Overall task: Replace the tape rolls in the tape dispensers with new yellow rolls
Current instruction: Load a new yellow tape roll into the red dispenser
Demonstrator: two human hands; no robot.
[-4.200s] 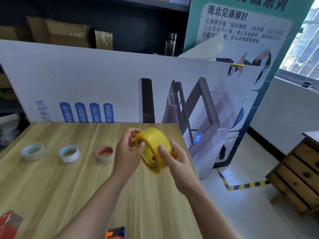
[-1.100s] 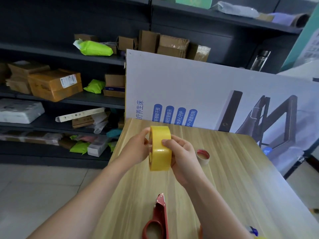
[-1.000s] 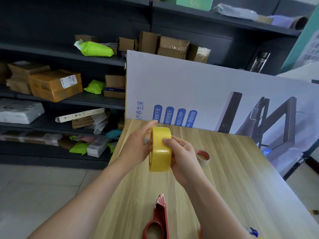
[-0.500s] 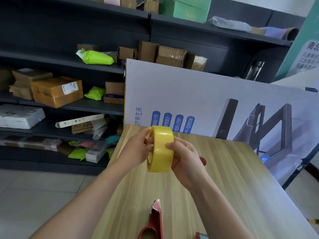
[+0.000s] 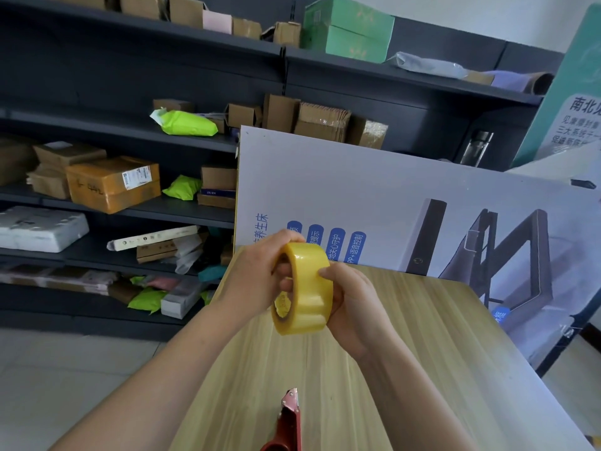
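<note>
A wide yellow tape roll (image 5: 307, 289) is held upright in the air above the wooden table (image 5: 406, 346), its core facing left. My left hand (image 5: 252, 281) grips its left side, with fingers reaching into the core. My right hand (image 5: 354, 307) cups the right side, its thumb pressed on the outer band. A red tape dispenser (image 5: 286, 424) lies on the table at the bottom edge of the view, its metal tip pointing away from me; its lower part is cut off by the frame.
A large printed white board (image 5: 406, 196) stands along the table's far edge. Dark shelves (image 5: 130, 131) with cardboard boxes and green packets fill the left and back. Tiled floor (image 5: 65, 369) lies to the left of the table.
The view has tilted upward, so the dispenser sits lower in the frame and the small red-cored roll is hidden. Both hands keep the yellow roll; my left fingers have shifted on it.
</note>
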